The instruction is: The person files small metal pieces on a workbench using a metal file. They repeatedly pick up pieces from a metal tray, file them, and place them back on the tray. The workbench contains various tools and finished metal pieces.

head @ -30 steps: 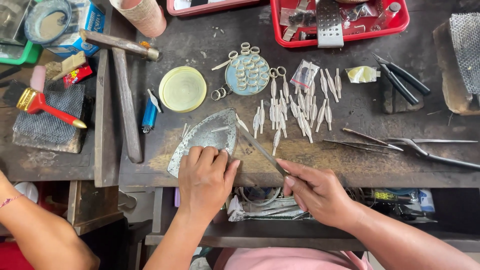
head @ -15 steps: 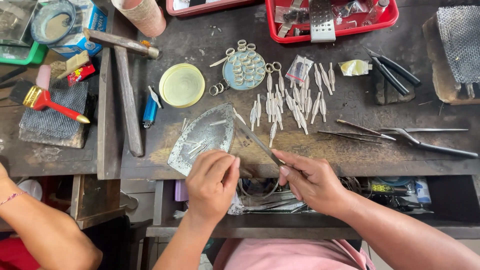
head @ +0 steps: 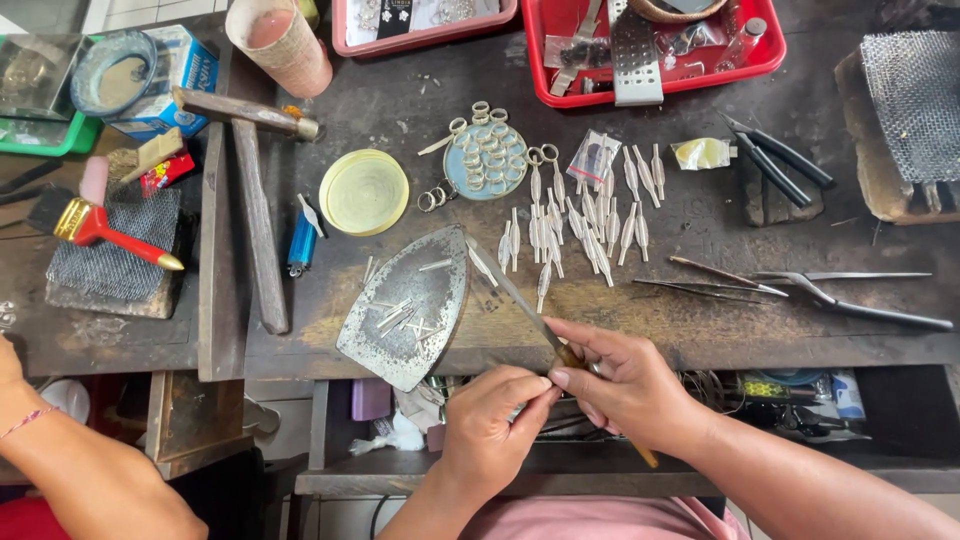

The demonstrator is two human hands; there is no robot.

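Head view, looking down on a dark, worn table (head: 700, 330) crowded with small metalwork.

The right hand (head: 625, 385) has its fingers (head: 590, 372) closed around a thin file (head: 520, 305) near its lower end. The blade slants up and away from the fingers to the left, and the handle end pokes out below the wrist; held this way, it seems steadied for fine work at the fingertips.

The left hand (head: 490, 430) sits just beside the right, below and to its left. Its fingers are pinched together, tips touching the right thumb at the file. Whatever they grip is too small to see, so I cannot tell what it is.

Both hands hover over the table's front edge, above an open drawer (head: 780, 400), likely so filings drop in.

Just left of the fingers lies a flat iron-shaped plate (head: 400, 340) with loose metal slivers on it, apparently a work surface. Beyond the fingers, farther up the table, rows of small silver pieces (head: 590, 215) lie spread out, with a blue dish of rings (head: 485, 160) past them. Right of the fingers rest tweezers (head: 850, 295). Far left lie a hammer (head: 255, 180) and a red brush (head: 95, 225). Another person's forearm (head: 80, 470) shows at the lower left.
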